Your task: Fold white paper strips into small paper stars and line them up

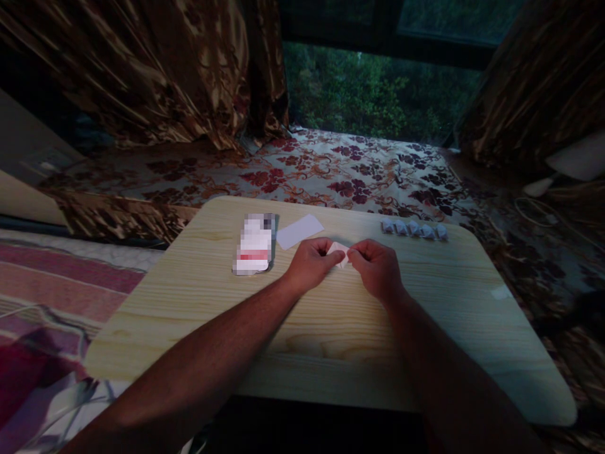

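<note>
Above the middle of the wooden table (326, 340), a small piece of white paper (338, 253) is pinched between both hands. My left hand (311, 265) grips its left side, thumb on top. On the right edge, my right hand (377, 265) closes with thumb and bent fingers. The paper looks folded, but its exact shape is partly covered by my fingers. Just beyond my left hand lies a flat white paper strip (300, 231). A row of several small folded paper pieces (414, 229) stands near the far right edge of the table.
A phone (255, 244), partly blurred out, lies left of the paper strip. Behind the table is a ledge with a flowered cloth (350, 170), under a window between brown curtains (203, 69). A striped bed cover (94, 277) is at the left.
</note>
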Available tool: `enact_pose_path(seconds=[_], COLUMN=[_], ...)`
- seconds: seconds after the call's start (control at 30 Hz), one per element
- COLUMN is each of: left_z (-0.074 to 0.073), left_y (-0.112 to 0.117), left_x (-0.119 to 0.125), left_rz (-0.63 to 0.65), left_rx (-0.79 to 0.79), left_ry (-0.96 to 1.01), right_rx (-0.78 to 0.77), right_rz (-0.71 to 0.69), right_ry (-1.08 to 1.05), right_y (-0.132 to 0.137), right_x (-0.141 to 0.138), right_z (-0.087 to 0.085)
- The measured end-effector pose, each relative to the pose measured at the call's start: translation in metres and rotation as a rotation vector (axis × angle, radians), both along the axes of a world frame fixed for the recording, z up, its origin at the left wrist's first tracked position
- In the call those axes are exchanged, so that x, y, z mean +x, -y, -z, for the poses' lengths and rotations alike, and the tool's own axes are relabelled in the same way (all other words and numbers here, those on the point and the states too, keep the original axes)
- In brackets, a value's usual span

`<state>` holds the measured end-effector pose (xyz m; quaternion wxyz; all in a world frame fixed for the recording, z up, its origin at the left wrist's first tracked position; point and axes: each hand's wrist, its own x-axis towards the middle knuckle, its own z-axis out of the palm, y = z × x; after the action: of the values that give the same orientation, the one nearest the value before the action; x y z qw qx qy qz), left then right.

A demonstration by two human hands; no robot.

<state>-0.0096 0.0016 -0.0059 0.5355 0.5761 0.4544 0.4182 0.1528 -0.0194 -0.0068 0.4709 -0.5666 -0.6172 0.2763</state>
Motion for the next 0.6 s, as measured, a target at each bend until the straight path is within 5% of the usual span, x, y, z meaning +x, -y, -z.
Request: enact_pose_path(seconds=[0.6], left_z=[0.0017], left_y=[-0.0004], left_x=[-0.0027], left_rz=[0.048], left_rx=[0.111], left_ry=[-0.104], right_rx=[-0.016], right_rz=[-0.021], right_ry=[-0.058], right_y=[0.0000], right_x=[0.0002], right_z=[0.0005])
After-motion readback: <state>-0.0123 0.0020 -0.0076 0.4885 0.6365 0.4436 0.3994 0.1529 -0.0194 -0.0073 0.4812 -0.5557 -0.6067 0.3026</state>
